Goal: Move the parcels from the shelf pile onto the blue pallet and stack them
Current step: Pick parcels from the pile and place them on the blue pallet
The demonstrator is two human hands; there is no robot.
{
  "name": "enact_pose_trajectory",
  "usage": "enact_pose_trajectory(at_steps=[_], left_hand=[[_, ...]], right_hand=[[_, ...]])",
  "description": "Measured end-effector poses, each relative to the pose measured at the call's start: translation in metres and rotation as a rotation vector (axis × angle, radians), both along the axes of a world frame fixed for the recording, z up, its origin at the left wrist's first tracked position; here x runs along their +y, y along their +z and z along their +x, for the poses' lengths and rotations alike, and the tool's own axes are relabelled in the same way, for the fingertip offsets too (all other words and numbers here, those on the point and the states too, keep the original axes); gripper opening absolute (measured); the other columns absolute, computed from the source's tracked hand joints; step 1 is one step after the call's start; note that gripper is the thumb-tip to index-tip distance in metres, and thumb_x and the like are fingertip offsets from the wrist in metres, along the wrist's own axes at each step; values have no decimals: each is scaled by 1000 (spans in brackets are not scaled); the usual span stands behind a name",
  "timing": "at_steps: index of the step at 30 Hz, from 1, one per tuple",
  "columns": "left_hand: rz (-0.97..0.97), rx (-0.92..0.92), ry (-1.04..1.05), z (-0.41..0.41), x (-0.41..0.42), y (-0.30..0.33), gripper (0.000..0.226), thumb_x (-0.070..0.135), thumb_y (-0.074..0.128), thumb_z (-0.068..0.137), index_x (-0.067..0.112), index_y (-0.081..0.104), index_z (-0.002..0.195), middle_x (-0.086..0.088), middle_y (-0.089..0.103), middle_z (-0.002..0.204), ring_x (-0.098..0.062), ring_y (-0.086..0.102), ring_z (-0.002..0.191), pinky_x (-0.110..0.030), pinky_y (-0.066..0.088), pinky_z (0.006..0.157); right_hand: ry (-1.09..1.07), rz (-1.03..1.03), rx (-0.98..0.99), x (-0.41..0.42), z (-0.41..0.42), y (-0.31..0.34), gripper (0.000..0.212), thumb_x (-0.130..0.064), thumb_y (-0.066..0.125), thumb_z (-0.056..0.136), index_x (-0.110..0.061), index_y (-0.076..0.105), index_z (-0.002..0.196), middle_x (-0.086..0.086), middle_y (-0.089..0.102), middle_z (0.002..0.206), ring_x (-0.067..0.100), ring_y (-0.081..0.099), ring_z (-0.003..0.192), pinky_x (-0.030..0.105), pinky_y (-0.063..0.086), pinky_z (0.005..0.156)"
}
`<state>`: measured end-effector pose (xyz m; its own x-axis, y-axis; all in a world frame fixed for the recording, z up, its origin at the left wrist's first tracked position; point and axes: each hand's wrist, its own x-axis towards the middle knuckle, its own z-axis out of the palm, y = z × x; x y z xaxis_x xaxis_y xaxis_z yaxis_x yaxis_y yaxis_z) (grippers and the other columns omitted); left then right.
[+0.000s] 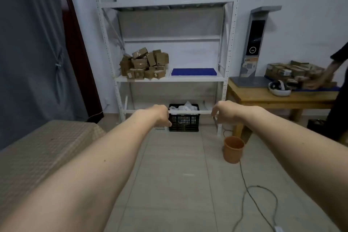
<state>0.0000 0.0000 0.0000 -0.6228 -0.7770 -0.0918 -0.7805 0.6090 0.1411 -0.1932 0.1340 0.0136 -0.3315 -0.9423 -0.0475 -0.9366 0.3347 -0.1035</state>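
Left hand [161,114] and right hand [224,112] seemingly empty, outstretched over tiled floor [178,184], white shelf [169,78] ahead

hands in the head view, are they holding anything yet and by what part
Nothing is held. The left hand and right hand hang in the air with loosely curled fingers, short of the parcels piled on the shelf.

The white shelf [169,78] carries a parcel pile [144,63] beside the blue pallet [194,71].
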Motion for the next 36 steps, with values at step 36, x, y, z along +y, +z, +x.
enact_pose_trajectory(at_steps=[36], left_hand=[[68, -85, 44, -143, -359, -40, 45, 39, 64, 88, 12, 60, 123, -6, 61, 124, -25, 60, 109, -39, 49, 96]], right_hand=[[-57, 79, -108, -358, -158, -39, 49, -17, 69, 84, -12, 55, 131, 8, 56, 132, 24, 53, 121, 33, 44, 101]])
